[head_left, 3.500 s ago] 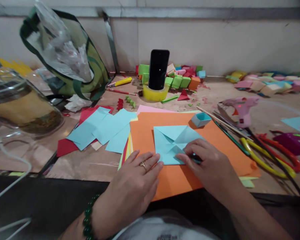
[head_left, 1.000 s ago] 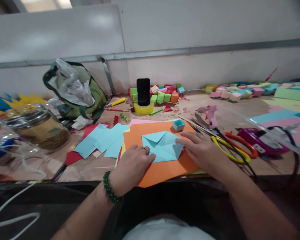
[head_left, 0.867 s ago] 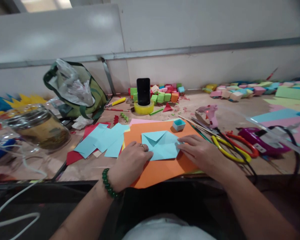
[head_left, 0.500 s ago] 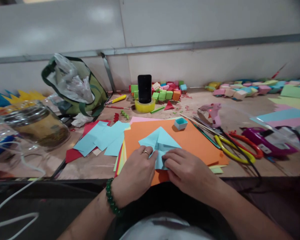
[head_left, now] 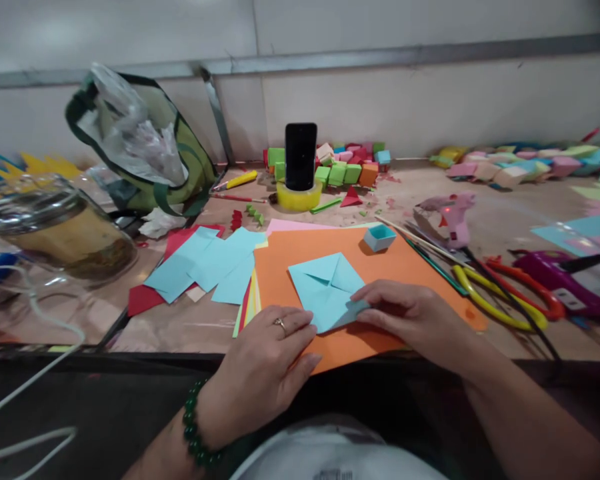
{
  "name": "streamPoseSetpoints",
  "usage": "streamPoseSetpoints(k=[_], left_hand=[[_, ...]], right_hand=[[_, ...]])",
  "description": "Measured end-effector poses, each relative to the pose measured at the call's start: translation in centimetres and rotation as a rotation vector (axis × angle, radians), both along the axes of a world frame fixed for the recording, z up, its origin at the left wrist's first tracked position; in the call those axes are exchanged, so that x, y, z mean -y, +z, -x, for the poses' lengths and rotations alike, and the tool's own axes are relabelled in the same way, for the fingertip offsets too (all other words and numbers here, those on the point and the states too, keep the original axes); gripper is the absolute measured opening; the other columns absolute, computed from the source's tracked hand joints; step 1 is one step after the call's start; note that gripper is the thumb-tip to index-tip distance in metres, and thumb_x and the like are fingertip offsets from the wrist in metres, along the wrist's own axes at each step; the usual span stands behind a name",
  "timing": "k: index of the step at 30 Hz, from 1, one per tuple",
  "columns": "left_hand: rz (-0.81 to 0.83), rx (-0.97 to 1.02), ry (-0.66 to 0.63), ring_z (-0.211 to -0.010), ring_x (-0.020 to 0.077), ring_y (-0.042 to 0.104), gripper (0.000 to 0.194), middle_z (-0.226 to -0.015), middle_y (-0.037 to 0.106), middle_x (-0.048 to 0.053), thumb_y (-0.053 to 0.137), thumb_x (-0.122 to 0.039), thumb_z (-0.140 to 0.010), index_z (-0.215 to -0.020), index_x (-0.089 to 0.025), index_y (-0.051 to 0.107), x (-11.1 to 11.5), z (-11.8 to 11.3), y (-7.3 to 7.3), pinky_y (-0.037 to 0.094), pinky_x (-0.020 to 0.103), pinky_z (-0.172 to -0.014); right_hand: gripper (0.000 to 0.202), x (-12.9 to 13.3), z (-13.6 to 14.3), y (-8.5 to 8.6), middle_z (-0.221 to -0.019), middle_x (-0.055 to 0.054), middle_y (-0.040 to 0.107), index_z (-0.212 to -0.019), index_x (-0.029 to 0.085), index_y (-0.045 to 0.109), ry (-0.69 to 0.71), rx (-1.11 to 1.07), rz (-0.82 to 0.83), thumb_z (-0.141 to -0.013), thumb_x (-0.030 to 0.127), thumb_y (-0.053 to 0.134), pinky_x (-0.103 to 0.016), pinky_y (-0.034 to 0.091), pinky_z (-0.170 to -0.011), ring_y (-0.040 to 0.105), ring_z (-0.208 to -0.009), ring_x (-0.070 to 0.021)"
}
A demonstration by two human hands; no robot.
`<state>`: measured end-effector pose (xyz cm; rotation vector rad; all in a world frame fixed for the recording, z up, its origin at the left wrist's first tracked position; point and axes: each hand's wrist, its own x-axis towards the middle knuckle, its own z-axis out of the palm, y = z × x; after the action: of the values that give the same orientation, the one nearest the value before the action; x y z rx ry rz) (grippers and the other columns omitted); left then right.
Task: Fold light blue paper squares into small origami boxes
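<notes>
At the near side of the tabletop (head_left: pixel 180 333), I have the folded blue paper (head_left: pixel 325 303) lying on the orange sheet (head_left: pixel 285 253), close to the sheet's left side and swung to an angle. Half a second ago the paper is raised and creased open at its middle, with both hands crowded together at its near end; now its folded flaps (head_left: pixel 317 268) lie almost flat and the hands stand further apart. I take that to mean the folding is in progress, with the near right part being handled at this instant.

On the right, I keep the right hand (head_left: pixel 413 317) low, reaching in from the near right, its grip pinching the paper's right corner between thumb and fingers. On the left, I hold the left hand (head_left: pixel 273 363) palm down, fingers extended and thumb spread apart, the fingertips resting at the near left corner; that grip encloses nothing, and I judge it to be steadying the paper. A green bead bracelet (head_left: pixel 193 427) circles the left wrist.

Beyond the folded paper, to the far right on the same orange sheet, I see a small blue box (head_left: pixel 380 241) standing apart from both hands, while loose blue sheets (head_left: pixel 205 267) overlap to the left
</notes>
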<state>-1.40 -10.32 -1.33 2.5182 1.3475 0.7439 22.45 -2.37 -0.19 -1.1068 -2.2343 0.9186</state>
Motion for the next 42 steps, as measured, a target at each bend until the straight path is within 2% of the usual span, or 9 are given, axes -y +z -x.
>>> streamPoseSetpoints(k=[2,5,8,10,20,26,29,33,42], left_hand=[[-0.006,0.014,-0.009,-0.107,0.0231,0.057,0.025,-0.113,0.066,0.009,0.050,-0.025,-0.090,-0.108,-0.015,0.065,-0.1,0.1,0.0,0.049,0.041,-0.092],[-0.034,0.013,-0.016,-0.106,0.0240,0.058,0.025,-0.113,0.067,0.010,0.052,-0.025,-0.089,-0.107,-0.014,0.065,-0.1,0.1,-0.1,0.050,0.042,-0.091],[-0.051,-0.002,-0.023,-0.107,0.0248,0.058,0.026,-0.115,0.066,0.011,0.052,-0.024,-0.088,-0.110,-0.013,0.063,-0.1,0.1,-0.2,0.049,0.043,-0.093],[-0.053,-0.006,-0.028,-0.108,0.0249,0.058,0.028,-0.117,0.065,0.011,0.053,-0.023,-0.087,-0.111,-0.013,0.062,-0.1,0.2,-0.3,0.049,0.044,-0.094],[-0.064,0.002,-0.030,-0.105,0.0255,0.059,0.025,-0.113,0.066,0.012,0.053,-0.024,-0.086,-0.106,-0.012,0.063,-0.3,0.0,-0.3,0.049,0.045,-0.093],[-0.071,0.033,-0.035,-0.104,0.0241,0.059,0.033,-0.109,0.067,0.013,0.051,-0.020,-0.086,-0.116,-0.009,0.056,-0.4,-0.1,-0.2,0.051,0.041,-0.089],[-0.094,0.005,-0.041,-0.103,0.0242,0.061,0.037,-0.112,0.067,0.012,0.050,-0.018,-0.086,-0.122,-0.012,0.055,-0.4,-0.1,-0.2,0.050,0.045,-0.090],[-0.126,-0.035,-0.024,-0.101,0.0236,0.063,0.030,-0.111,0.068,0.009,0.050,-0.019,-0.086,-0.114,-0.015,0.062,-0.4,-0.2,-0.2,0.049,0.047,-0.091],[-0.138,-0.061,-0.017,-0.099,0.0221,0.063,0.026,-0.109,0.068,0.008,0.048,-0.017,-0.087,-0.106,-0.015,0.066,-0.5,-0.3,0.1,0.049,0.044,-0.092]], right_hand=[[0.017,0.0,0.6,-0.5,-0.083,-0.005,0.069,-0.074,0.019,0.066,-0.101,0.000,-0.066,-0.081,0.034,0.062,-0.029,0.052,-0.067,0.064,-0.073,-0.0172],[0.015,0.2,1.4,-1.2,-0.080,-0.004,0.067,-0.071,0.020,0.064,-0.187,0.061,-0.266,-0.080,0.032,0.064,-0.030,0.050,-0.067,0.062,-0.074,-0.0173],[0.014,0.4,1.8,-1.7,-0.079,-0.004,0.065,-0.071,0.020,0.064,-0.208,0.153,-0.451,-0.082,0.029,0.063,-0.031,0.048,-0.070,0.060,-0.077,-0.0185],[0.016,0.5,1.9,-1.8,-0.078,-0.004,0.065,-0.071,0.020,0.063,-0.209,0.198,-0.502,-0.083,0.029,0.062,-0.031,0.047,-0.069,0.060,-0.076,-0.0184],[0.020,0.4,2.1,-1.9,-0.074,-0.002,0.063,-0.070,0.020,0.059,-0.280,0.303,-0.478,-0.085,0.034,0.060,-0.028,0.043,-0.061,0.061,-0.071,-0.0166],[0.022,0.4,2.1,-2.1,-0.075,-0.003,0.064,-0.071,0.020,0.059,-0.271,0.287,-0.491,-0.086,0.036,0.059,-0.027,0.043,-0.063,0.060,-0.072,-0.0167],[0.023,0.4,2.0,-2.2,-0.075,-0.003,0.064,-0.070,0.020,0.060,-0.269,0.272,-0.500,-0.086,0.036,0.058,-0.027,0.043,-0.063,0.060,-0.071,-0.0167],[0.024,0.4,2.0,-2.3,-0.074,-0.003,0.064,-0.070,0.020,0.059,-0.278,0.269,-0.501,-0.086,0.038,0.058,-0.028,0.042,-0.062,0.060,-0.071,-0.0173],[0.024,0.4,2.0,-2.4,-0.075,-0.002,0.065,-0.071,0.020,0.060,-0.286,0.288,-0.483,-0.086,0.038,0.058,-0.028,0.042,-0.063,0.061,-0.072,-0.0176]])
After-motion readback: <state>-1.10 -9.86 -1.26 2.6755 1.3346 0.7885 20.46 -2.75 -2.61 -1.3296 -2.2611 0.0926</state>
